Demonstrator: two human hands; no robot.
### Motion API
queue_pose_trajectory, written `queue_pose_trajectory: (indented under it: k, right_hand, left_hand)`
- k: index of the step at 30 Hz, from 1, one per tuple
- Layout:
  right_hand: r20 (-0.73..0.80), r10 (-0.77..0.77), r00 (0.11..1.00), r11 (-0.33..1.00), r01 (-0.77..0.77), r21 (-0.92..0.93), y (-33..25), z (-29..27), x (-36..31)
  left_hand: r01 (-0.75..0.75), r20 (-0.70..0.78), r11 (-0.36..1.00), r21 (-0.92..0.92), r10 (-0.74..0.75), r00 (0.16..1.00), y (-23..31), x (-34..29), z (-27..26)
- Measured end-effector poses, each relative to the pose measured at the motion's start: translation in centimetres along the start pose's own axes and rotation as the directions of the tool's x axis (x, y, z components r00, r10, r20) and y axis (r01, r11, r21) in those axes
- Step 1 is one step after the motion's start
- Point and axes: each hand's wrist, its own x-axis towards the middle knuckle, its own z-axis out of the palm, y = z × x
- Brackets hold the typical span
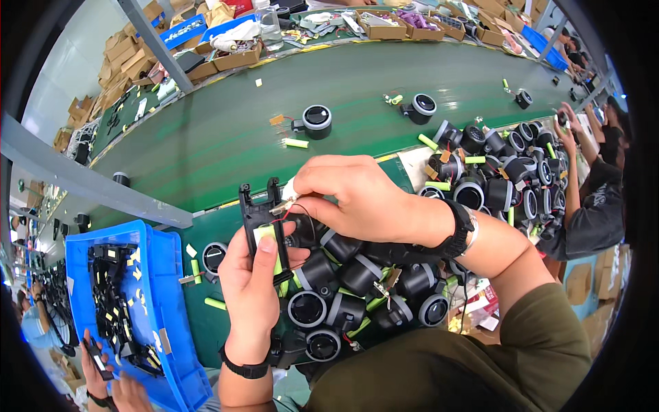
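Note:
My left hand point(250, 281) is closed around a long black plastic housing point(252, 214), which stands roughly upright with two prongs at its top end. A yellow-green battery cell point(262, 232) lies along the housing under my left thumb. Thumb and fingers of my right hand point(364, 199) pinch a small white piece point(290, 189) at the housing's upper right side. Beside it shows a small board-like part point(281, 207) with thin red and dark wires; my fingers partly cover it. Below both hands lies a heap of black, grey-rimmed round units point(307, 309) mixed with yellow-green cells.
A blue bin point(161, 302) with black housings stands at the left. Across the front runs a green conveyor belt point(226, 147) with scattered round units. Another heap of units point(508, 165) lies right, beside a co-worker point(594, 178). Another person's hands point(103, 371) are lower left. A grey post point(96, 175) crosses left.

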Motion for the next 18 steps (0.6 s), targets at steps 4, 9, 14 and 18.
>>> queue_pose_trajectory:
  k: [4,9,14,18]
  right_hand:
    - [-0.015,0.008,1.000,0.997,-0.007,0.073,-0.3,-0.3,-0.3]
    - [0.054,0.351,0.935,0.843,-0.341,0.417,-1.3,-0.3,-0.6]
    - [0.087,0.381,0.920,0.713,-0.353,0.606,-0.8,0.0,-1.1]
    - [0.108,0.389,0.915,0.702,-0.370,0.609,-0.6,-0.2,-1.2]
  left_hand:
    - [-0.078,0.013,0.990,0.121,0.077,0.997,-0.2,-0.3,0.5]
    - [-0.092,0.011,0.986,0.141,0.092,0.996,0.1,-0.9,1.1]
    - [-0.064,0.047,0.992,0.108,0.059,0.997,0.4,-1.2,1.7]
    - [-0.079,0.045,0.993,0.093,0.075,0.996,0.4,-1.3,1.9]
